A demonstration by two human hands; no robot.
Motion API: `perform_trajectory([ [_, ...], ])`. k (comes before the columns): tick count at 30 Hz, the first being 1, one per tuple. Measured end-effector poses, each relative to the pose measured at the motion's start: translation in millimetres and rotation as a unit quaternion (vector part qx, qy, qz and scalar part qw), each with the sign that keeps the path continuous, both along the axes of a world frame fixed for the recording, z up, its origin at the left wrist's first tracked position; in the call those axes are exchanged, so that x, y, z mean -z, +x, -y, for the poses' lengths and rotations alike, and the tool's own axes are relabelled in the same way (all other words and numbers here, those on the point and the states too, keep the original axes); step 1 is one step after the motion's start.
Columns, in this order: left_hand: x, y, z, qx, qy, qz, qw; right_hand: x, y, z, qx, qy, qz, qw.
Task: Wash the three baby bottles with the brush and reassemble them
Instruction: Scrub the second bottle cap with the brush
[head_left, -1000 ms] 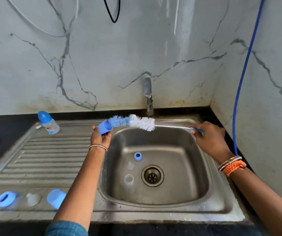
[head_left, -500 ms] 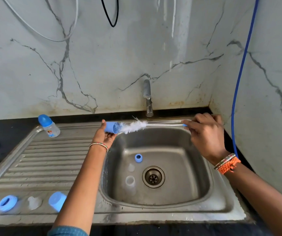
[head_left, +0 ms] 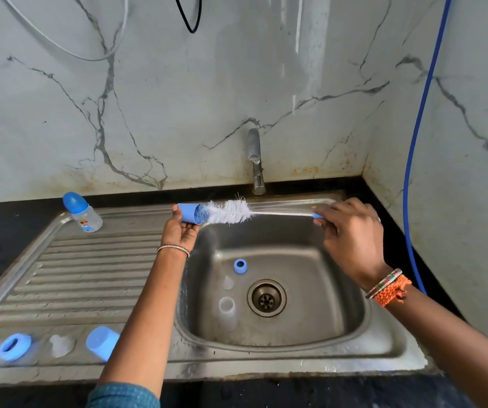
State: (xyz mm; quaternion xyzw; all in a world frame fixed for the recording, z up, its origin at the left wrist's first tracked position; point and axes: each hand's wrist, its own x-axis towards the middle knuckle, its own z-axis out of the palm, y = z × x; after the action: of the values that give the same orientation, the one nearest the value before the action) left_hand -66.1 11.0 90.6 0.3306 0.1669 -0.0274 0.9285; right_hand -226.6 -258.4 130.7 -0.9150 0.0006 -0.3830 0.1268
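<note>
My left hand [head_left: 178, 229] holds a blue bottle cap [head_left: 188, 212] at the sink's back left corner, its mouth facing right. The bottle brush [head_left: 231, 212] has its blue bristle tip inside the cap and its white bristles outside. My right hand [head_left: 350, 231] grips the brush's blue handle end. In the basin [head_left: 325, 290] lie a blue collar ring [head_left: 240, 266], a clear teat [head_left: 228, 282] and a clear bottle body [head_left: 227, 309]. One assembled bottle [head_left: 81, 212] lies on the drainboard's far left.
On the drainboard's front edge [head_left: 60, 369] sit a blue collar ring [head_left: 14, 347], a clear teat [head_left: 59, 345] and a blue cap [head_left: 102, 343]. The tap [head_left: 255, 160] stands behind the basin, not running. A blue hose [head_left: 419, 128] hangs down the right wall.
The brush went deeper into the cap and has now drawn back out a little to the right. Both hands have stayed above the basin's back rim.
</note>
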Motion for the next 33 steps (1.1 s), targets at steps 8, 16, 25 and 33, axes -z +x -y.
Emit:
perform_trajectory([
  [8, 7, 0, -12, 0.043, 0.012, 0.014, 0.999, 10, 0, 9, -0.082, 0.27, -0.448, 0.849],
  [16, -1, -1, -6, 0.022, -0.025, 0.021, 0.999, 12, -2, -5, -0.062, 0.148, -0.259, 0.953],
  [25, 8, 4, -10, 0.072, -0.006, 0.056, 0.996, 16, -11, -9, 0.038, 0.017, -0.135, 0.99],
  [33, 15, -3, -8, 0.135, -0.056, 0.119, 0.982, 6, -2, 7, -0.135, 0.481, -0.637, 0.587],
])
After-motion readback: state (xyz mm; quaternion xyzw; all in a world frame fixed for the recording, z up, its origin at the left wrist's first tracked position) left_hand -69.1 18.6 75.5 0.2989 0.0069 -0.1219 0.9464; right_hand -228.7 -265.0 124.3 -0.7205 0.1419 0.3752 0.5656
